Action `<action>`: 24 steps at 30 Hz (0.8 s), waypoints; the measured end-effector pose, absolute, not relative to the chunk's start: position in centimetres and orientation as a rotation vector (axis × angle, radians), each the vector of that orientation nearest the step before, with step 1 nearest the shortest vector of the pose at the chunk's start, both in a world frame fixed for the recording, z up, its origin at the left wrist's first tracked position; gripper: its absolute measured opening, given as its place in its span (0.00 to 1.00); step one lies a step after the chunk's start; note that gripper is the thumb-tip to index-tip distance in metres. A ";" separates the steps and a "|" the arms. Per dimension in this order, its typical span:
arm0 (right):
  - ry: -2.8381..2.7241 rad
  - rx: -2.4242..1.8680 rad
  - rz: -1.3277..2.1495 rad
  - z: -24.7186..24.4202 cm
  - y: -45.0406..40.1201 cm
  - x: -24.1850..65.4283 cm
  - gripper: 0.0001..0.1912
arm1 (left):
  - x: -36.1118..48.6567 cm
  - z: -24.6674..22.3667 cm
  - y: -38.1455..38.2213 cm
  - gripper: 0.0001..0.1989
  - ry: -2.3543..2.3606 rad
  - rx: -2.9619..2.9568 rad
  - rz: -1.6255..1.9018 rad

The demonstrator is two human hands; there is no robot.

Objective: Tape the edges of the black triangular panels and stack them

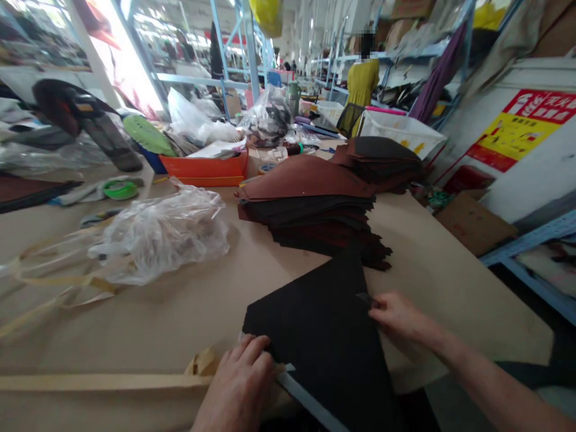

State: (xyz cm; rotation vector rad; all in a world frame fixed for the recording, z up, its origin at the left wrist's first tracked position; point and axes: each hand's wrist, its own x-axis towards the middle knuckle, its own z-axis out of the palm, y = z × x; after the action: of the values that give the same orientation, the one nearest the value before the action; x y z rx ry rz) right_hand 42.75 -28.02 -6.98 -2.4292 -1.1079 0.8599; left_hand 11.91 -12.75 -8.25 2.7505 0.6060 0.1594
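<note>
A black sheet of leather-like material [319,342] lies on the tan paper-covered table [180,324] in front of me, its far corner pointing away. My left hand [238,384] grips its near left edge, beside a grey-blue straight strip [306,402] that runs out from under the fingers. My right hand [400,318] pinches the right edge, near a small dark flap. Farther on sits a tall stack of cut brown and black leather pieces [315,204], apart from both hands. The sheet's nearest part runs out of view.
A crumpled plastic bag [166,237] and a beige strap [99,382] lie to the left. Behind stand an orange box [202,171] and a white crate [400,133]. A co-worker in a yellow garment [362,84] stands beyond. A cardboard box [474,223] sits off the table's right edge.
</note>
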 end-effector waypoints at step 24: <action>-1.032 -1.686 1.246 -3.6 -25.5 36.0 0.07 | 19.4 -3.3 -16.0 0.13 0.781 1.986 0.082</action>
State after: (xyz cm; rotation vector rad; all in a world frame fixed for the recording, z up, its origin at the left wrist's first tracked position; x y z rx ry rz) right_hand 36.01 -25.51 -3.59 -1.6863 -1.0315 1.2463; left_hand 19.40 -16.03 -3.29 1.9863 0.7807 0.0822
